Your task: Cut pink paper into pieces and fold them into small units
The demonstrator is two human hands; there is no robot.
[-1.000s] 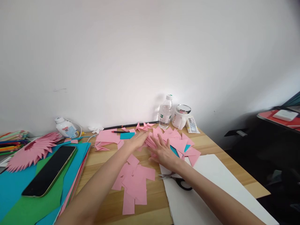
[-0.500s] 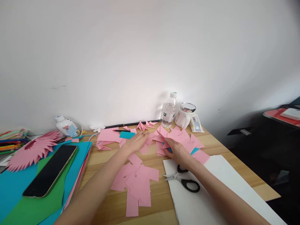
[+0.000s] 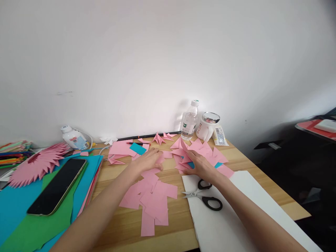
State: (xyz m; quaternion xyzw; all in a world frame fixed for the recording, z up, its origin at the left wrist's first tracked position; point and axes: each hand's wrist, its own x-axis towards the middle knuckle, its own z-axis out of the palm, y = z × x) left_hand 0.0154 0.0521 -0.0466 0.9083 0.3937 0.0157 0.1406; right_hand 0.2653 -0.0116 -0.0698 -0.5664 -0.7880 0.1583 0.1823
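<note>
My left hand [image 3: 149,160] rests over loose pink paper pieces in the middle of the table, its fingers bent a little and apart. Just in front of it, overlapping pink paper rectangles [image 3: 154,201] lie in a loose heap. Against a pile of folded pink paper pieces [image 3: 206,150] is my right hand [image 3: 201,164], thumb and fingers spread around the pile's near left side. Bits of blue paper show in that pile. A small blue paper rectangle [image 3: 138,148] lies beyond my left hand, beside a dark pencil [image 3: 133,143].
Open scissors [image 3: 203,198] lie on a white board [image 3: 236,213] under my right forearm. A water bottle [image 3: 189,122] and a white mug [image 3: 206,128] stand by the wall. At left are a phone [image 3: 56,187], coloured sheets [image 3: 15,210] and a pink folded-paper ring [image 3: 49,159].
My left hand has moved back and left, bringing pink pieces nearer the front heap. The blue rectangle has turned and shifted left. My right hand stays at the folded pile.
</note>
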